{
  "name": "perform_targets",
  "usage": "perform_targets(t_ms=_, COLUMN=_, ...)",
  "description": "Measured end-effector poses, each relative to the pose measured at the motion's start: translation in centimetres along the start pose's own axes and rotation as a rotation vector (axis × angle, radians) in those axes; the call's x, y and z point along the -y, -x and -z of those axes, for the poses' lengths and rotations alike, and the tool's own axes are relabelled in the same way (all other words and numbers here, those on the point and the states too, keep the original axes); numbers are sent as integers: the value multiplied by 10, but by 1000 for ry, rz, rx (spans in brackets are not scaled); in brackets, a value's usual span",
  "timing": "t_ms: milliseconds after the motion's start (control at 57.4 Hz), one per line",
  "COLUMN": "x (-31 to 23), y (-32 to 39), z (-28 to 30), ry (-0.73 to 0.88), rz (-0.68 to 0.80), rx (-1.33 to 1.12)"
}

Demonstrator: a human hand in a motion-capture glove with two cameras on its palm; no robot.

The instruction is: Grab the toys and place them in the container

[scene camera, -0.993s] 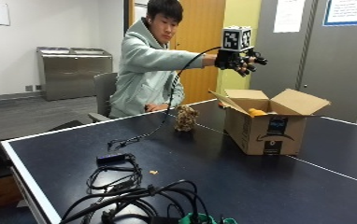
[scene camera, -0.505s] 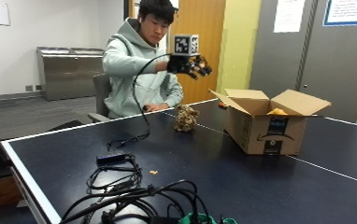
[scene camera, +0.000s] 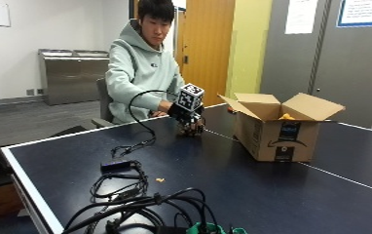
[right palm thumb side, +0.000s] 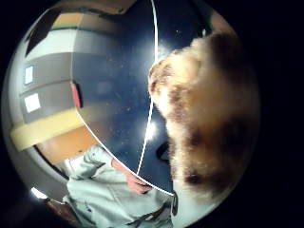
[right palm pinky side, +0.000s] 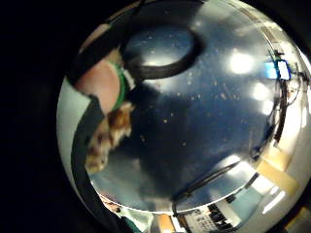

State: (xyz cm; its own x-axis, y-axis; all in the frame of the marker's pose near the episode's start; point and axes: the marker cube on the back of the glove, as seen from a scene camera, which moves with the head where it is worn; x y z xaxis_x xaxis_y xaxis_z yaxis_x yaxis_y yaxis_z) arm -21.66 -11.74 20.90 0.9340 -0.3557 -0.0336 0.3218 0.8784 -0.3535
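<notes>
Right hand [scene camera: 185, 114]: down over the plush toy [scene camera: 192, 127]; grip cannot be told.
Cardboard box [scene camera: 278, 127]: flaps open, at 3 o'clock of the toy, bare table [scene camera: 251, 185] between.

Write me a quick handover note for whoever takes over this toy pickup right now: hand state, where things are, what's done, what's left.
Right hand: down on the table over the brown-and-tan plush toy; whether its grip has closed on the toy cannot be told.
Plush toy: on the table near the white centre line, left of the cardboard box and apart from it.
Box: upright on the table, flaps open, something orange showing inside.
Done: at least one orange item appears to be in the box.
Left: grasp the plush toy, lift it, carry it over the open box and drop it in.
Also there: loose cables at the near table edge.
</notes>
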Motion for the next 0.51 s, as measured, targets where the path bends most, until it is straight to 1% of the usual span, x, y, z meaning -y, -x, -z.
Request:
perform_targets(t_ms=157, x=11, y=-21, z=40, ry=71, rz=-30, rx=19)
perform_targets(t_ms=226, x=-7, y=3, z=52, ry=140, rz=-5, rx=-19)
perform_targets(t_ms=314, x=-22, y=22, z=91, ry=201, rz=-6, rx=-43)
perform_targets(t_ms=383, x=-26, y=27, z=141, ry=163, rz=-1, rx=-83)
perform_targets(t_ms=470, x=-22, y=42, z=215, ry=31, rz=-14, rx=-134)
perform_targets(t_ms=488, x=-22, y=48, z=226, ry=1, rz=-4, rx=-162)
perform_targets(t_ms=505, x=-23, y=54, z=236, ry=-25, rz=38, rx=-184)
